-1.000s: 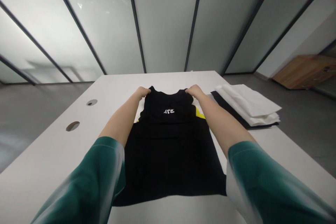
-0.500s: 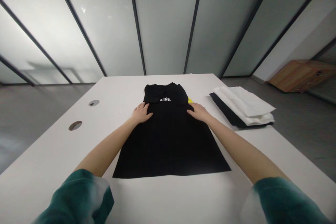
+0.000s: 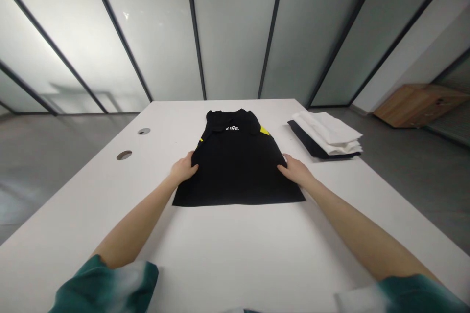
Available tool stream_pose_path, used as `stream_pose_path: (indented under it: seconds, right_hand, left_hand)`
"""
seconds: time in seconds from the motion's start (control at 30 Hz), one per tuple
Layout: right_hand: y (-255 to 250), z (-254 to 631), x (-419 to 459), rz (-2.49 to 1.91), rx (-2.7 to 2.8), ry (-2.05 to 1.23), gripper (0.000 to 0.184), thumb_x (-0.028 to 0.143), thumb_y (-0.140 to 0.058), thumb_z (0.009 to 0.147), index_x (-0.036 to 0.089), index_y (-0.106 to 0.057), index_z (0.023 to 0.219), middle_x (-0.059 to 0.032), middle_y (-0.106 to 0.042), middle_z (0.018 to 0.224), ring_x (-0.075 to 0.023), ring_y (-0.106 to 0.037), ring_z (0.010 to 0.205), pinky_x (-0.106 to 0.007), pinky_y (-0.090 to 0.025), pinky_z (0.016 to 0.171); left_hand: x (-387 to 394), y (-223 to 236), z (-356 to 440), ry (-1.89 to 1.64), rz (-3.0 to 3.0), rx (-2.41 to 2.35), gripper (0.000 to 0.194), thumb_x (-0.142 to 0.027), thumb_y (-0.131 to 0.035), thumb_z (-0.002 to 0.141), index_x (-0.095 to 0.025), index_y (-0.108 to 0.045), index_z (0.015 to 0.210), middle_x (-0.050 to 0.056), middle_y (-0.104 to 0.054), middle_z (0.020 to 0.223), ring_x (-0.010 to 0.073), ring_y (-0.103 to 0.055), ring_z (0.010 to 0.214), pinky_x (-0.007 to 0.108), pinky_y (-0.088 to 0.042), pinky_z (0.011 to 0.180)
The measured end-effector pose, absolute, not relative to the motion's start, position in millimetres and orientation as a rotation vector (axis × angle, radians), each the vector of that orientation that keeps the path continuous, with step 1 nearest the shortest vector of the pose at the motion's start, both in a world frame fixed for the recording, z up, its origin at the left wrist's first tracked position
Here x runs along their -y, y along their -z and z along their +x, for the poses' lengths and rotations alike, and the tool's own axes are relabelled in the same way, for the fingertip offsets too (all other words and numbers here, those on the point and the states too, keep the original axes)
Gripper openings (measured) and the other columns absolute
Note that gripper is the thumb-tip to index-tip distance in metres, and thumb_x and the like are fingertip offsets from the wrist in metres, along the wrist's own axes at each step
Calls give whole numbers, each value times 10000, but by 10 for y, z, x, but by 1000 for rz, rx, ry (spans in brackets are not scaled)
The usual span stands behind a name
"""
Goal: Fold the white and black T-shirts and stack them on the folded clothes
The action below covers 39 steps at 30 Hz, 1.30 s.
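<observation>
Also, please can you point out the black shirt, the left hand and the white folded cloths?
Black shirt point(image 3: 238, 176): head view, lower body.
Left hand point(image 3: 183, 168): head view, back.
White folded cloths point(image 3: 336, 129): head view, top layer.

The shirt point(image 3: 238, 176) is black, with white lettering point(image 3: 232, 128) across its upper part, a bright yellow patch point(image 3: 264, 130) on the right side and a thin yellow mark point(image 3: 201, 140) on the left. The table point(image 3: 235, 249) is plain white. In the pile, the upper cloths point(image 3: 326, 128) are plain white and the lower cloth point(image 3: 310, 144) is black. Both sleeves, left point(image 3: 106, 286) and right point(image 3: 411, 293), are teal green blending into whitish areas. The panels point(image 3: 235, 29) are pale grey-green, striped by dark bars point(image 3: 197, 34). The floor point(image 3: 66, 142) is grey; the cabinet point(image 3: 411, 105) is brown with wood grain.
</observation>
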State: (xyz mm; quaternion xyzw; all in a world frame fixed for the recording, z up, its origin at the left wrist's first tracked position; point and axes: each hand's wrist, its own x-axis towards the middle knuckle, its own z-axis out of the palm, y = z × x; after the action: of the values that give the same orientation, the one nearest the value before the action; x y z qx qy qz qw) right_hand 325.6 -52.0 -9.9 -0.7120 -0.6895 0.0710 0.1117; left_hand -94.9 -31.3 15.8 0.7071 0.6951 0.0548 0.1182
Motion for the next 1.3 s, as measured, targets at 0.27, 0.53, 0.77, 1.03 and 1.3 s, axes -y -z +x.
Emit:
stream_pose_path:
  seconds: [0.27,0.53,0.77,1.03,1.3]
  right_hand:
    - [111,3401,836,-1776,2046,-374,532,356,-515,841,159,-603,1328,-56,-718,827,-230,-662,747,-331,-498,708]
    - [99,3490,845,-1637,1844,-629,336,379,-504,776,220,-772,902,-42,-722,754,-220,-630,651,-335,-501,633]
    - [159,3516,810,-1396,1471,-981,526,224,-474,641,185,-686,1121,-61,-745,897,-218,-682,781,-342,-534,723]
    - [263,3577,750,-1606,1794,-525,540,155,-435,722,202,-664,1210,-60,-749,1005,-231,-686,919,-384,-520,883]
    - [261,3570,690,-1645,1968,-303,429,229,-505,807,229,-696,1191,-79,-716,1152,-250,-672,1025,-410,-508,962]
  left_hand:
    - [595,-115,-1323,-434,2081,-1629,724,-439,-584,785,-186,-464,1453,45,-723,880,261,-682,837,341,-503,761]
    - [627,-18,-1404,-674,1670,-1462,391,-448,-566,743,-180,-739,968,45,-707,761,225,-645,731,317,-495,643]
    - [628,-68,-1493,-836,1530,-1259,585,-247,-560,625,-202,-670,1198,62,-739,945,226,-679,859,360,-529,799]
    - [570,13,-1337,-703,1930,-1696,621,-196,-450,704,-183,-635,1296,39,-711,818,224,-665,786,354,-521,799]
    - [514,23,-1311,-614,2124,-1789,484,-279,-486,764,-224,-697,1195,58,-701,1026,228,-655,924,339,-508,909]
